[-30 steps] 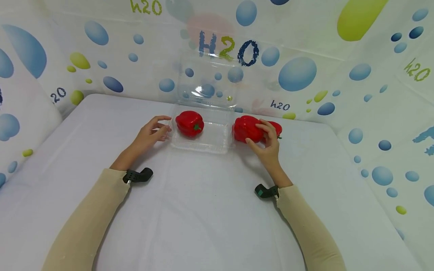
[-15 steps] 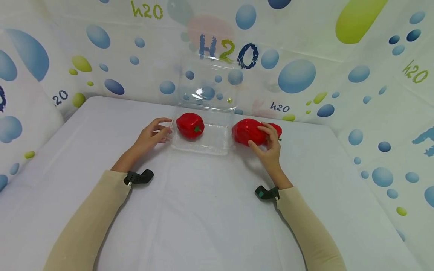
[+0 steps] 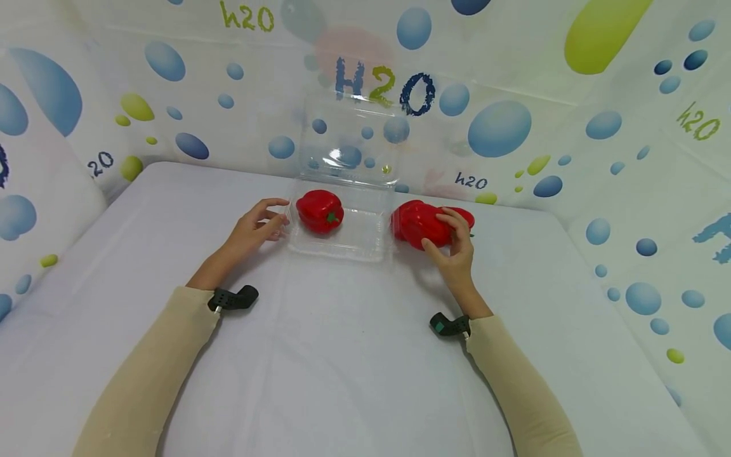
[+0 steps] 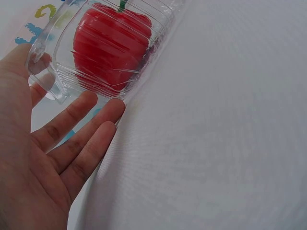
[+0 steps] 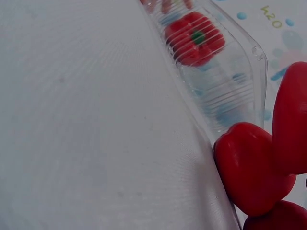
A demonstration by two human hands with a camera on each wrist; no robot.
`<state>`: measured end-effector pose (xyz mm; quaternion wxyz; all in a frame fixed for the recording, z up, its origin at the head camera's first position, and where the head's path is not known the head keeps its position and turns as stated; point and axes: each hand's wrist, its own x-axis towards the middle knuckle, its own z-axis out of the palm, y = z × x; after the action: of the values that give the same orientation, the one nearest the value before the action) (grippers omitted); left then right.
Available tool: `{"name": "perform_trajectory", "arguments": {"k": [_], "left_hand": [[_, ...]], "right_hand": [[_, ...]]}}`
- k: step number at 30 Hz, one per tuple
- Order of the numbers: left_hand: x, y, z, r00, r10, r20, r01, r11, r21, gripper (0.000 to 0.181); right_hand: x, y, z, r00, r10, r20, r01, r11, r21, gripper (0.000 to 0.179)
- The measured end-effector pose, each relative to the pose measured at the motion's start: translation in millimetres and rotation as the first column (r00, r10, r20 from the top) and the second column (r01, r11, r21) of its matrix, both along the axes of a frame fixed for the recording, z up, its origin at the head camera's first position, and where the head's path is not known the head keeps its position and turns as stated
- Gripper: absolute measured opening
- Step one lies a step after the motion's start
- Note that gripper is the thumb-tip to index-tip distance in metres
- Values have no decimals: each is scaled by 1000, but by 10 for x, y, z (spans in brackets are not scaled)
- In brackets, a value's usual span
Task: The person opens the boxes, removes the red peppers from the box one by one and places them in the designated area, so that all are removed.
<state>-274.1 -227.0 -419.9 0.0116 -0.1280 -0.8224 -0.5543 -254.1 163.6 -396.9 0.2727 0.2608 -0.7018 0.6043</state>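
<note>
A clear plastic clamshell container (image 3: 365, 235) lies with its lid (image 3: 348, 139) raised against the backdrop. One red bell pepper (image 3: 320, 211) sits in its left half. At the container's left rim my left hand (image 3: 254, 225) touches it with thumb and index finger, its other fingers (image 4: 79, 160) straight. To the right, my right hand (image 3: 458, 251) grips a red bell pepper (image 3: 427, 227) between thumb and fingers. Another red pepper (image 3: 399, 223) shows behind it on the left, and one more (image 3: 466, 217) on the right. The right wrist view shows these peppers (image 5: 252, 165) without my hand.
A white cloth (image 3: 342, 349) covers the table. Behind it hangs a white backdrop (image 3: 228, 127) printed with blue and green drops. A black wrist camera (image 3: 234, 298) sits at my left cuff, another wrist camera (image 3: 448, 324) at my right.
The pepper in my right hand has shifted slightly right and toward me, exposing more of the pepper behind its left side. My left hand stays at the container's rim.
</note>
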Motion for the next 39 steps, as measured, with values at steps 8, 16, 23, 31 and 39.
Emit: {"name": "perform_trajectory", "arguments": {"k": [8, 16, 23, 31, 39], "left_hand": [[19, 5, 26, 1000, 0, -2, 0, 1000, 5, 45], [0, 15, 30, 1000, 2, 19, -2, 1000, -5, 46], [7, 14, 43, 1000, 1, 20, -1, 1000, -21, 46], [32, 24, 56, 1000, 6, 8, -5, 1000, -11, 47], [35, 17, 48, 1000, 12, 13, -11, 1000, -19, 46]], "right_hand": [[-168, 106, -203, 999, 14, -38, -14, 1000, -1, 49], [-149, 125, -196, 999, 6, -34, -6, 1000, -4, 50], [-17, 79, -81, 1000, 8, -4, -8, 1000, 8, 48], [156, 34, 64, 1000, -5, 15, 4, 999, 44, 48], [183, 28, 52, 998, 3, 56, -8, 996, 91, 50]]}}
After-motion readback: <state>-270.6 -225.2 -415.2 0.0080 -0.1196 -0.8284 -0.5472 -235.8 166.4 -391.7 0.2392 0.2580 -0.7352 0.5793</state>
